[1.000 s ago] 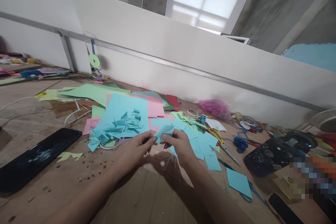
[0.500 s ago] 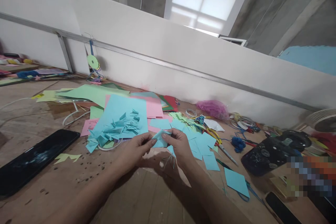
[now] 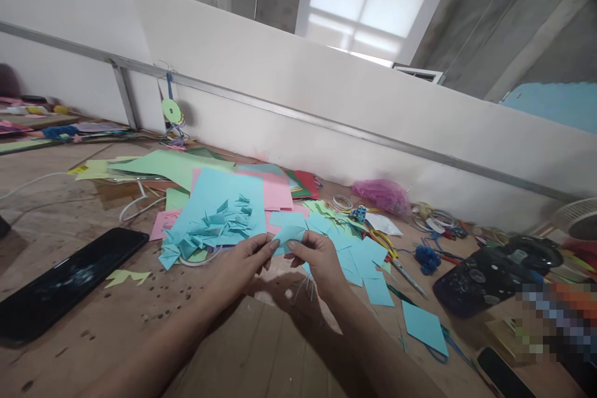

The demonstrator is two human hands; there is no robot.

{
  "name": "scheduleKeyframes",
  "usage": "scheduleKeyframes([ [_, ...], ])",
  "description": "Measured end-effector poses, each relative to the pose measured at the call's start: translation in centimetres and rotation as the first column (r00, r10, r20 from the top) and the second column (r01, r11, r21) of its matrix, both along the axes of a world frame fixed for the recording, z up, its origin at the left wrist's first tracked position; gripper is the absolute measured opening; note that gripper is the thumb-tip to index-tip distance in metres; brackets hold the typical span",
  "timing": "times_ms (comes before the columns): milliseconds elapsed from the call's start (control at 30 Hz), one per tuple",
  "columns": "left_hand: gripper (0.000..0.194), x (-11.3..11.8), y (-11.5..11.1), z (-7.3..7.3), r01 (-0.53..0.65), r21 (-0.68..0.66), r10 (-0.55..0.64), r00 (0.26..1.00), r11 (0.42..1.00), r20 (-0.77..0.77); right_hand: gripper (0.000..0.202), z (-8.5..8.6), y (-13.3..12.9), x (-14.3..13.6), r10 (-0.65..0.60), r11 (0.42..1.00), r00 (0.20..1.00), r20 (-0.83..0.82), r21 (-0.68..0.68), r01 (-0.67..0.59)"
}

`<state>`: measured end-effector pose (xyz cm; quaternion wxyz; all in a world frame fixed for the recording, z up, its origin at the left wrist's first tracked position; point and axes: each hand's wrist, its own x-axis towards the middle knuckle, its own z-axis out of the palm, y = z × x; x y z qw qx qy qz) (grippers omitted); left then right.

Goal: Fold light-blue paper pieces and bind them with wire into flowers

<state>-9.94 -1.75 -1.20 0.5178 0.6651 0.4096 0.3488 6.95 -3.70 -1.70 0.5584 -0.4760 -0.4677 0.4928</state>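
Observation:
Between my two hands is a small light-blue paper [image 3: 288, 237], bent or partly folded. My left hand [image 3: 252, 256] pinches its left end and my right hand [image 3: 319, 256] pinches its right end, thumbs on the near side. Folded blue paper pieces [image 3: 212, 224] lie heaped on a large blue sheet [image 3: 228, 183] to the left. Square blue papers [image 3: 349, 252] are scattered to the right of my hands. A separate blue square [image 3: 424, 326] lies nearer the front right.
A black phone [image 3: 69, 286] lies at left. Yellow-handled scissors [image 3: 396, 255], blue yarn [image 3: 427, 259] and a dark container [image 3: 480, 280] are at right. Green sheets [image 3: 163, 165] and a pink mesh bag [image 3: 382, 194] lie near the white partition [image 3: 280, 74].
The paper has turned between my fingers and now shows a broader, curved face. The view has shifted slightly, moving the surroundings a little to the right.

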Motion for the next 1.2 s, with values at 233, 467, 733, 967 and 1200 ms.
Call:
scheduleKeyframes([
  [233,0.037,0.2,0.0,-0.3,-0.060,0.012,0.061,0.998,0.998,-0.018,0.026,-0.1,0.1,-0.1,-0.033,0.999,0.997,-0.065,0.027,0.035],
  [467,0.039,0.2,0.3,-0.9,-0.120,0.085,0.127,0.988,0.989,-0.082,0.028,0.2,-0.2,-0.3,-0.023,0.999,0.996,-0.087,0.034,0.026],
  [733,0.038,0.3,0.2,-0.8,-0.159,0.112,0.169,0.982,0.981,-0.087,0.025,0.7,-0.7,-0.6,-0.023,0.999,0.992,-0.122,0.031,0.027],
  [967,0.036,0.4,0.1,-0.6,-0.120,0.096,0.126,0.990,0.988,-0.064,0.022,0.5,-0.5,-0.6,0.025,0.999,0.996,-0.084,0.033,-0.022],
  [1200,0.035,0.4,-0.2,-0.3,-0.109,0.081,0.115,0.991,0.991,-0.072,0.025,0.5,-0.5,-0.5,-0.001,1.000,0.995,-0.102,0.025,0.003],
])
